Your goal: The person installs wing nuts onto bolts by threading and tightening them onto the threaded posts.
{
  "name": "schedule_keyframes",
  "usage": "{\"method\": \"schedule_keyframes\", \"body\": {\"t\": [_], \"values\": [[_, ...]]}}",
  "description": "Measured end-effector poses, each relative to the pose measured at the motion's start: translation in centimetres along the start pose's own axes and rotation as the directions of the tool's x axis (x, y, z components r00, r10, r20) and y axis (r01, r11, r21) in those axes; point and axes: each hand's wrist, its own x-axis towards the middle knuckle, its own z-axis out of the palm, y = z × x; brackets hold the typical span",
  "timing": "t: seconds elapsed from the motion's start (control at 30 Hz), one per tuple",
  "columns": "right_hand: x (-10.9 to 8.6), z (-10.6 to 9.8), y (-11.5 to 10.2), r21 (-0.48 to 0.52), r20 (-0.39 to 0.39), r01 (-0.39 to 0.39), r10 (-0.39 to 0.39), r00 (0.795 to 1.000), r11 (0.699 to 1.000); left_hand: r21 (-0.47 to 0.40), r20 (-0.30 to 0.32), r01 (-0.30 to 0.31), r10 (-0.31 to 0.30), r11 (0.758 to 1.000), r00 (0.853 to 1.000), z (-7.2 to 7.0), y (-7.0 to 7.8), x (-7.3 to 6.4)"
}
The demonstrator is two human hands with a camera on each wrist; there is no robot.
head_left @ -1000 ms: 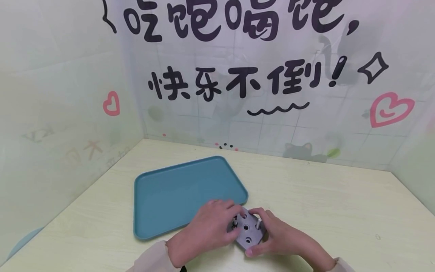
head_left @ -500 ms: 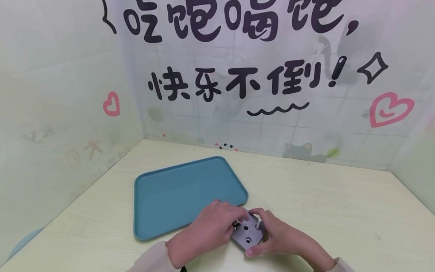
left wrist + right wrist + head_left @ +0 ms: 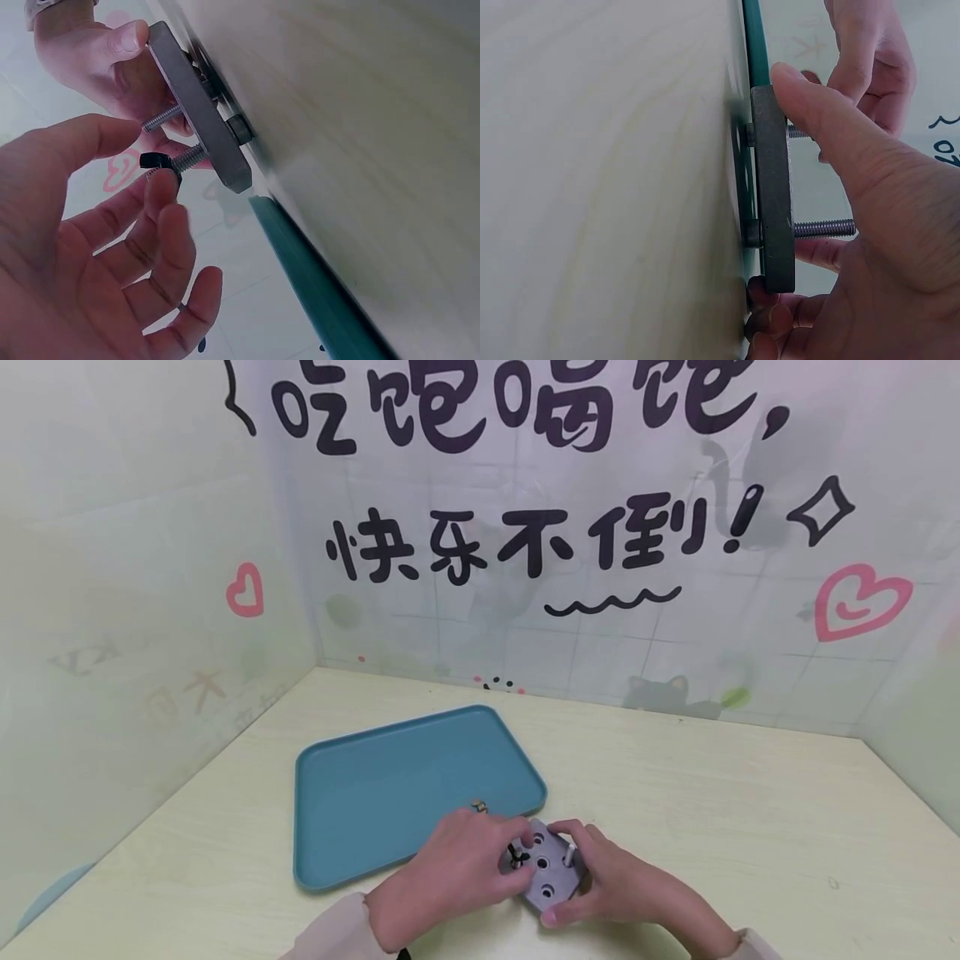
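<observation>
Head view: grey plate (image 3: pixel 557 878) near the front of the wooden tabletop (image 3: pixel 712 793), just beside the right corner of the blue tray (image 3: pixel 405 793); its face shows three open holes (image 3: pixel 542 863)
Left wrist view: plate edge-on; bolt heads (image 3: pixel 238 129) jut from its tabletop side, hidden from the head camera; two threaded shanks (image 3: pixel 163 118) stick out opposite, one carrying a black wing nut (image 3: pixel 155 160)
Right wrist view: plate edge-on again, bolt heads close over the wood; whether they touch it, I cannot tell
Left hand (image 3: pixel 461 868): thumb and forefinger parted around the wing nut; forefinger at the nut, thumb tip apart; other fingers loosely bent
Right hand (image 3: pixel 615 878): holding the plate, thumb at one end, fingertips at the other
Edges: tabletop meets the back wall (image 3: pixel 487 631) behind the tray; left wall (image 3: pixel 150 610) stands well apart from the hands
Open room: broad stretch of tabletop between right hand and right wall (image 3: pixel 918 718); tighter gap between plate and tray
</observation>
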Motion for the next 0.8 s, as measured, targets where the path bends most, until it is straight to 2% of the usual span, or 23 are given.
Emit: {"method": "schedule_keyframes", "body": {"t": [0.2, 0.4, 0.53, 0.63, 0.8], "values": [[-0.11, 0.01, 0.05, -0.010, -0.013, 0.010, -0.010, 1.000, 1.000, 0.081, -0.061, -0.042, 0.047, 0.996, 0.997, 0.13, -0.15, -0.16], [-0.09, -0.02, 0.01, -0.010, -0.011, 0.004, -0.004, 1.000, 1.000, 0.090, -0.044, -0.055, 0.059, 0.994, 0.997, 0.07, -0.16, -0.24], [-0.10, -0.05, -0.07, -0.003, -0.003, -0.007, 0.007, 1.000, 1.000, 0.076, -0.008, -0.066, 0.067, 0.995, 0.998, 0.09, -0.18, -0.15], [-0.12, -0.04, -0.09, 0.002, 0.003, -0.017, 0.017, 1.000, 1.000, 0.063, 0.016, -0.053, 0.052, 0.997, 0.999, 0.18, -0.18, -0.02], [-0.19, 0.03, -0.04, -0.008, -0.004, -0.019, 0.019, 1.000, 1.000, 0.049, 0.002, -0.031, 0.031, 0.998, 1.000, 0.34, -0.11, 0.17]]}}
